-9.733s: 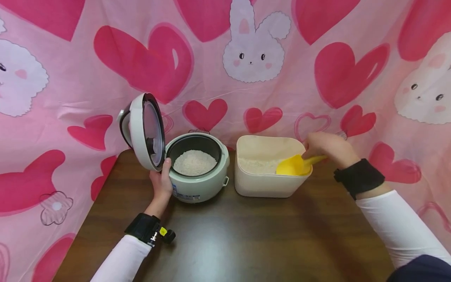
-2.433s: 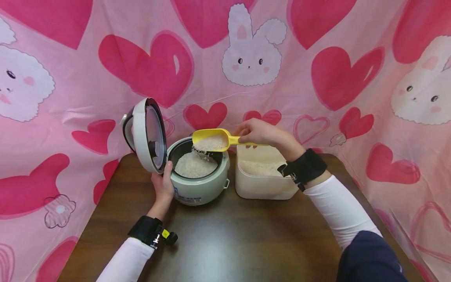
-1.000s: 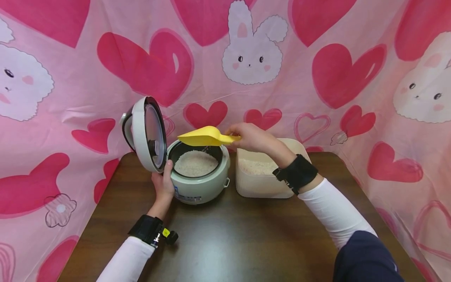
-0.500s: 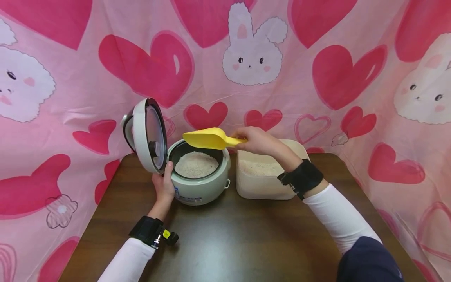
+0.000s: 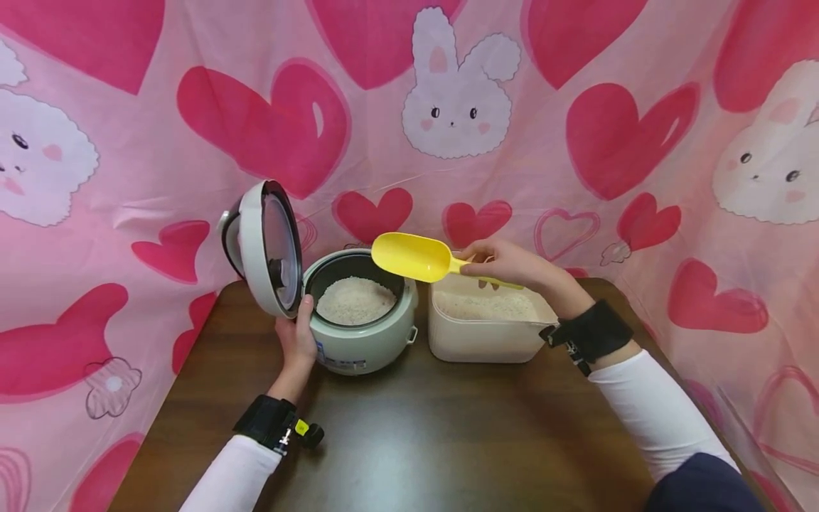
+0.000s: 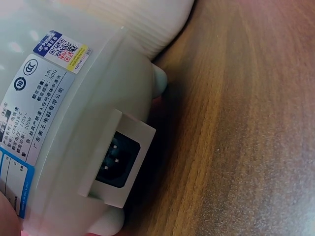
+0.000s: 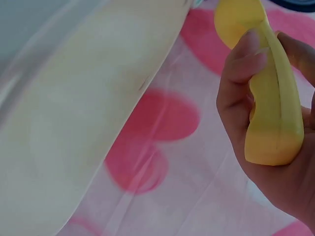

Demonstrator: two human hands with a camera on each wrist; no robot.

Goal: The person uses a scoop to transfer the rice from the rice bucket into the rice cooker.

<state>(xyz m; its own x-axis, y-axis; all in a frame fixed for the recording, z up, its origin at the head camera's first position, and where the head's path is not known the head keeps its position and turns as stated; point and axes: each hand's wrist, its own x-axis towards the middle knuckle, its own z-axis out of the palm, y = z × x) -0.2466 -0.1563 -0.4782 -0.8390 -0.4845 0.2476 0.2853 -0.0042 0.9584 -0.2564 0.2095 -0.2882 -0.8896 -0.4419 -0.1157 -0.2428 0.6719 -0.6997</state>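
Observation:
In the head view my right hand grips a yellow scoop by its handle, with the bowl raised at the cooker's right rim and no rice showing in it. The right wrist view shows fingers and thumb wrapped round the scoop handle. A pale green rice cooker stands with its lid tipped back to the left, white rice heaped in its dark pot. My left hand holds the cooker's left side by the hinge, thumb against the rim; its other fingers are mostly hidden below the lid.
A cream bin of rice stands right of the cooker, under my right hand. Both rest on a brown wooden table near its back edge. Close behind hangs a pink cloth with hearts and rabbits. The left wrist view shows the cooker's power socket.
Rice poured from the scoop into the cooker's pot. In the last half second the scoop has turned face up and moved right with my right hand. My left hand has stayed put.

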